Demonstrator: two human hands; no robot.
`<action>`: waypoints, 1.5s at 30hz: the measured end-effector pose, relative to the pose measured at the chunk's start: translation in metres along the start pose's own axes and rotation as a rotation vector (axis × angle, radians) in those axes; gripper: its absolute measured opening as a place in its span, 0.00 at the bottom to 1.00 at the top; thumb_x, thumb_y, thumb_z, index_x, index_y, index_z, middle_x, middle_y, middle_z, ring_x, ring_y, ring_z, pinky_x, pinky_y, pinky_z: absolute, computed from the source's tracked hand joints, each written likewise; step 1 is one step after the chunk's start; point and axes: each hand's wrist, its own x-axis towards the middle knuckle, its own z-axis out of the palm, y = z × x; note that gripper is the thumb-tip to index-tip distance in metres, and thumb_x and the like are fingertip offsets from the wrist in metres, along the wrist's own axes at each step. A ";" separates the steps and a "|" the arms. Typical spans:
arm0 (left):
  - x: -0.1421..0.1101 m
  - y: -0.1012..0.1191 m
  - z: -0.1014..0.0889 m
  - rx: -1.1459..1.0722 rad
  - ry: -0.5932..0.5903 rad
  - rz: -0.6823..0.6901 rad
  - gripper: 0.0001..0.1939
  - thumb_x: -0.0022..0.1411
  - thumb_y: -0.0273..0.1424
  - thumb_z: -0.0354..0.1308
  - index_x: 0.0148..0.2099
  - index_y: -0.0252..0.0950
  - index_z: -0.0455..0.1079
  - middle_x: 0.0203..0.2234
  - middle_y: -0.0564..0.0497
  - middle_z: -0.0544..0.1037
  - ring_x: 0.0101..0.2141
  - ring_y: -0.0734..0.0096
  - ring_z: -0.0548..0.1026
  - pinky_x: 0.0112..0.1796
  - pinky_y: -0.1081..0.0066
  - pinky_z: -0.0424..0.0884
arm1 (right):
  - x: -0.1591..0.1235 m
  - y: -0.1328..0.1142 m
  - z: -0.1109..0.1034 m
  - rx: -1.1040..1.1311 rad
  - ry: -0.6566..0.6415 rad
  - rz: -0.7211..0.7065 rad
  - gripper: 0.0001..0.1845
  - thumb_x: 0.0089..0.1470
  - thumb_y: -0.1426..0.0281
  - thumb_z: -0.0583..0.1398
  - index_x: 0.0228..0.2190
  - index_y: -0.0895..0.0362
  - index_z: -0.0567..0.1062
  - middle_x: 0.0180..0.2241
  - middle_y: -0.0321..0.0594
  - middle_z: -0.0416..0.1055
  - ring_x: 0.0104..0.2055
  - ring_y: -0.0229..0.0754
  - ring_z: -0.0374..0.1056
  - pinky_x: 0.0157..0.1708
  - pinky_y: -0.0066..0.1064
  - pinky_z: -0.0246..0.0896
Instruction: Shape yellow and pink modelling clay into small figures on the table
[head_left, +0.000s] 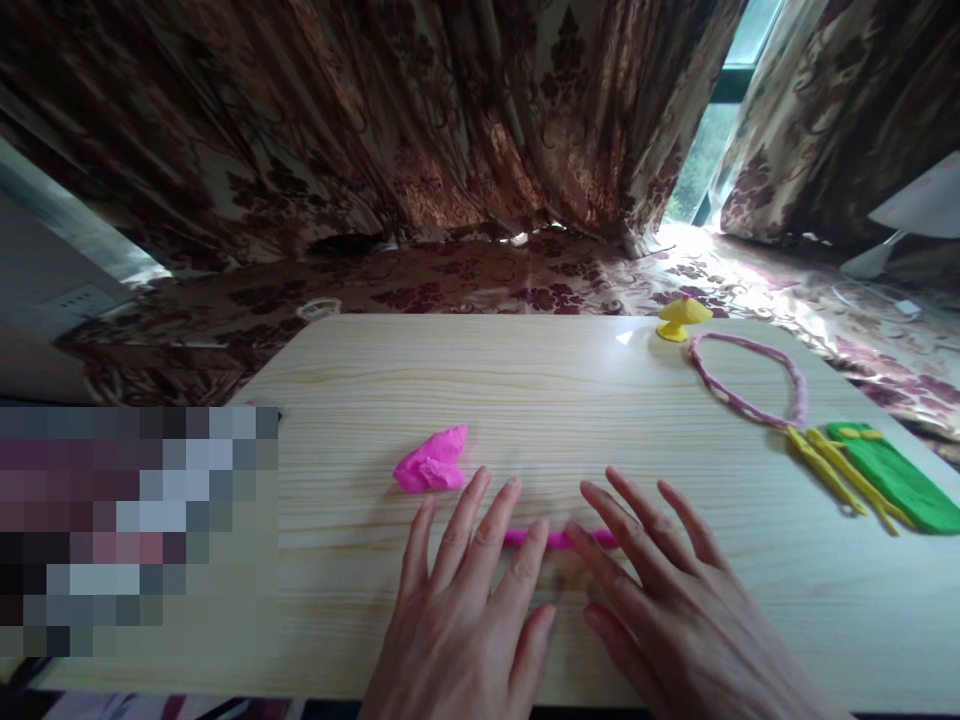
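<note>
A thin magenta roll of modelling clay (559,540) lies crosswise on the pale wooden table (480,380). Over its left part rests my left hand (472,610), fingers spread and palm down. My right hand (660,580) lies over the right part in the same way, fingers apart. Between the two hands a short stretch of the roll shows; the rest is partly hidden under the fingers. Just beyond my left fingertips sits a crumpled lump of pink clay (431,462).
At the far right are a yellow clay piece on a foot (679,320), a pink twisted clay loop (750,410), yellow clay strips (844,480) and a green clay slab (900,480). A lamp (919,200) stands behind. Patterned curtains (450,120) hang at the back. The left side is pixelated.
</note>
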 end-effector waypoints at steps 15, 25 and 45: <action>0.001 0.000 0.001 0.002 -0.033 0.024 0.20 0.62 0.40 0.48 0.53 0.41 0.68 0.57 0.46 0.64 0.59 0.51 0.58 0.51 0.46 0.60 | 0.000 0.001 0.000 -0.046 0.009 -0.065 0.20 0.56 0.63 0.54 0.49 0.54 0.70 0.56 0.44 0.63 0.62 0.52 0.50 0.57 0.48 0.42; 0.001 0.001 0.002 -0.010 -0.051 0.021 0.19 0.62 0.40 0.48 0.53 0.41 0.68 0.58 0.46 0.64 0.59 0.51 0.57 0.51 0.45 0.60 | -0.006 -0.001 0.004 -0.035 0.036 -0.107 0.22 0.56 0.64 0.54 0.51 0.56 0.69 0.55 0.43 0.64 0.61 0.51 0.50 0.60 0.45 0.34; 0.015 -0.014 -0.003 -0.309 0.084 -0.122 0.08 0.59 0.24 0.54 0.37 0.40 0.73 0.32 0.53 0.76 0.44 0.63 0.69 0.53 0.50 0.56 | -0.003 0.026 0.002 0.205 -0.005 0.184 0.07 0.54 0.73 0.56 0.36 0.52 0.72 0.55 0.41 0.63 0.62 0.49 0.48 0.56 0.50 0.49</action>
